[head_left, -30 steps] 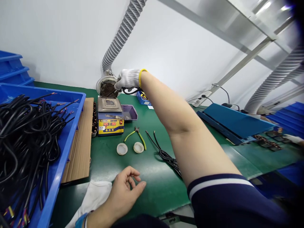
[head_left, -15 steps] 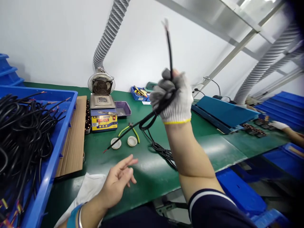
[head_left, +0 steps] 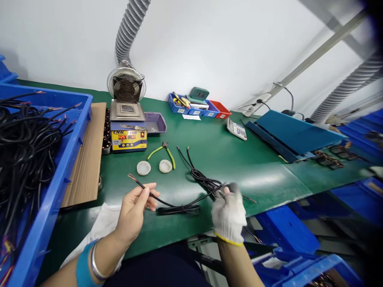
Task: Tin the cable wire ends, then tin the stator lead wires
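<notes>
My bare left hand [head_left: 134, 211] pinches a black cable [head_left: 163, 202] near its end, where thin red, yellow and dark wires fan out. The cable runs right across its own tied coil [head_left: 179, 209], which rests on the green bench, to my right hand [head_left: 229, 213]. That hand wears a white knit glove with grey fingers; though smeared by motion, its fingers look curled around the cable. Behind it another coiled black cable [head_left: 206, 180] lies with its ends pointing away. Green-handled cutters [head_left: 172, 158] and two small white dishes [head_left: 143, 168] are beyond my left hand.
At left, a blue bin [head_left: 82, 119] holds many black cables, beside a cardboard sheet [head_left: 86, 159]. A yellow-fronted solder pot unit [head_left: 129, 140] stands under a duct. Small parts bins [head_left: 181, 107], a calculator [head_left: 237, 129] and a blue sloped panel [head_left: 299, 133] are farther back.
My right hand has come down from high up to the bench with the cable, whose coil now rests there. My left hand, empty before, now grips the cable's wire end.
</notes>
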### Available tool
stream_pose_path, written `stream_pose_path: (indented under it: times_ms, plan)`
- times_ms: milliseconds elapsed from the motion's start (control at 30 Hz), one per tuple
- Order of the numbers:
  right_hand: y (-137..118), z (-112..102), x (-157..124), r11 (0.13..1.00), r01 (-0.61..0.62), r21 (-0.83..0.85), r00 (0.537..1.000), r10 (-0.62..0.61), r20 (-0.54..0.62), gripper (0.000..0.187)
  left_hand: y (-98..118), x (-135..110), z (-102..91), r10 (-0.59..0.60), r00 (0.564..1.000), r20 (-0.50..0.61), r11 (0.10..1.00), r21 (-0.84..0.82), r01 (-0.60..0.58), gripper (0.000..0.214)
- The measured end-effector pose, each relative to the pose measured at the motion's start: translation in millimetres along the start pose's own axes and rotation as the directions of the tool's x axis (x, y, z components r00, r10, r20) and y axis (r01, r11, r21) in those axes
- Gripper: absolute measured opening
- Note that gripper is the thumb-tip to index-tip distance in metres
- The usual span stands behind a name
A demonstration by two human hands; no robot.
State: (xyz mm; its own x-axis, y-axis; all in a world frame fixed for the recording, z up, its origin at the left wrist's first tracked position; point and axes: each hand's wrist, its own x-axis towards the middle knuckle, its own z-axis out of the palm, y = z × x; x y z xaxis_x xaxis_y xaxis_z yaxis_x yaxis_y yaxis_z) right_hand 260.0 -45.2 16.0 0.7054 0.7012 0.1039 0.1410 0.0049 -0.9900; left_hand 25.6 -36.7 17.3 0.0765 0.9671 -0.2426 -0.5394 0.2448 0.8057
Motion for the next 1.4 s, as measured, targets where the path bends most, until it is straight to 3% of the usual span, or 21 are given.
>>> stream_pose_path:
  times_ms: [67,100,133,167,200,233,267,300,400,533,667,1067,1267,1400]
  plan:
    - [-7.1,-6.2,-11.0,0.964,0.231,-0.129,0.967,-0.243,-0.082,0.064,-1.0,-1.6,0.3,-0.028,0.999,0.035,0.999,0.041,0.027,0.033]
    - [-13.0,-4.3,-19.0,0.905,0.374,-0.202,0.925,-0.381,0.005,0.066,-1.2,-2.0,0.2,-0.031,0.999,0.044,0.998,0.054,0.028,0.033]
    - [-19.1,0.9,-28.2,0.822,0.513,-0.247,0.857,-0.48,0.184,0.063,-1.3,-2.2,0.0,-0.028,0.998,0.05,0.998,0.062,0.025,0.033]
    - [-24.5,8.8,-38.2,0.745,0.623,-0.239,0.76,-0.504,0.41,0.058,-1.4,-2.1,-0.4,-0.025,0.998,0.058,0.997,0.068,0.022,0.033]
    - [-28.4,18.5,-48.1,0.708,0.677,-0.201,0.652,-0.449,0.611,0.051,-1.5,-1.8,-0.9,-0.023,0.997,0.068,0.997,0.073,0.018,0.033]
    - [-30.5,29.2,-57.4,0.704,0.689,-0.174,0.564,-0.37,0.738,0.045,-1.6,-1.2,-1.6,-0.018,0.997,0.076,0.997,0.077,0.012,0.032]
    - [-30.9,39.6,-65.3,0.716,0.678,-0.167,0.513,-0.298,0.805,0.039,-1.5,-0.5,-2.4,-0.008,0.997,0.077,0.997,0.082,0.002,0.031]
    - [-29.8,48.9,-71.4,0.739,0.652,-0.173,0.501,-0.248,0.829,0.035,-1.3,0.3,-3.3,0.008,0.997,0.071,0.996,0.083,-0.014,0.029]
    - [-23.7,64.7,-78.9,0.799,0.562,-0.214,0.531,-0.15,0.834,0.027,0.7,3.1,-5.3,0.075,0.997,0.019,0.995,0.06,-0.076,0.026]
    - [-22.8,62.3,-74.7,0.78,0.545,-0.307,0.508,-0.017,0.861,0.022,5.5,5.7,-5.8,0.153,0.986,-0.069,0.988,0.026,-0.152,0.021]
    - [-27.3,58.0,-73.0,0.762,0.548,-0.345,0.477,0.054,0.877,0.021,9.7,6.6,-4.4,0.159,0.981,-0.107,0.987,0.036,-0.156,0.019]
    - [-28.5,57.5,-71.9,0.731,0.602,-0.32,0.394,0.077,0.916,0.017,13.2,9.7,-4.4,0.15,0.977,-0.152,0.988,0.056,-0.144,0.017]
    - [-26.5,58.0,-73.5,0.646,0.71,-0.28,0.359,0.01,0.933,0.016,9.4,11.0,-5.0,0.196,0.97,-0.145,0.979,0.083,-0.186,0.016]
    - [-25.3,57.7,-75.2,0.601,0.756,-0.261,0.353,-0.037,0.935,0.021,11.0,11.3,-4.7,0.134,0.974,-0.181,0.991,0.037,-0.13,0.019]
